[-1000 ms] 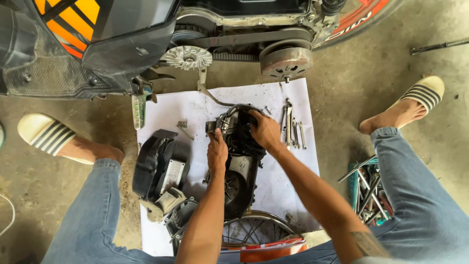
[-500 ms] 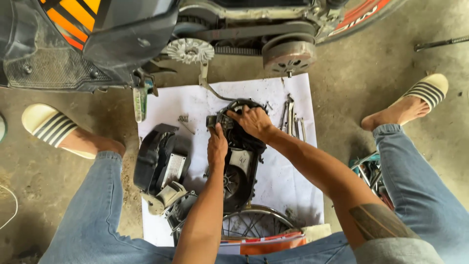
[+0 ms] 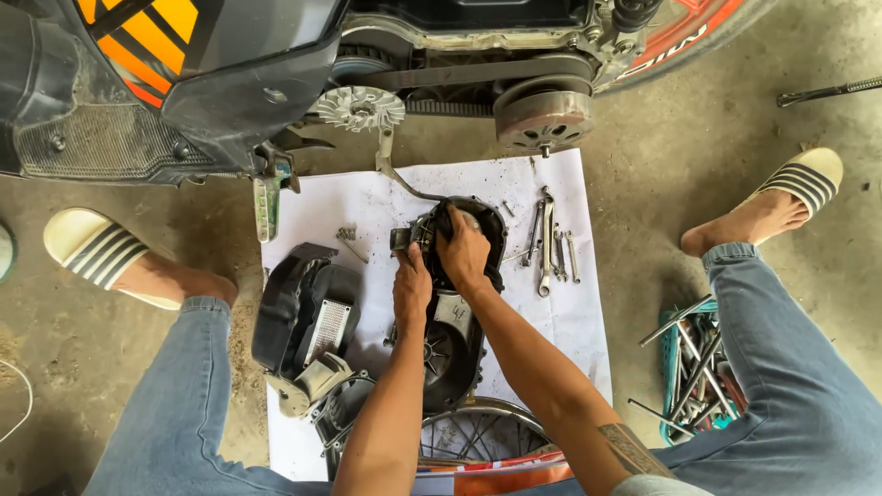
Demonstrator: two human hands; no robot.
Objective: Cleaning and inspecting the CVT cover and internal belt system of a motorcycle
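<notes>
Head view, looking down: a dark transmission cover (image 3: 452, 340) is seen lying lengthwise on a white sheet (image 3: 367, 207) spread over the concrete floor (image 3: 643, 193), in the middle of the scene between the person's knees. The left hand (image 3: 412, 287) is laid on the cover's left edge, with the fingers closed over a small fitting at its far left corner. The right hand (image 3: 462, 253) is pressed down on the cover's far end, fingers curled over the rim; the two hands lie side by side, almost touching. Just right of the cover, wrenches and bolts (image 3: 549, 241) are laid out on the sheet. To the left, a black housing (image 3: 303, 317) with a ribbed grey insert is set on the sheet, well apart from the hands. At the far side, the scooter (image 3: 230, 64) is shown with its drive belt, silver finned pulley (image 3: 360, 107) and clutch drum (image 3: 542, 118) exposed. At the near edge a spoked wheel (image 3: 478, 441) is partly visible. A teal basket of tools (image 3: 694, 363) stands at the right, by the person's leg.
</notes>
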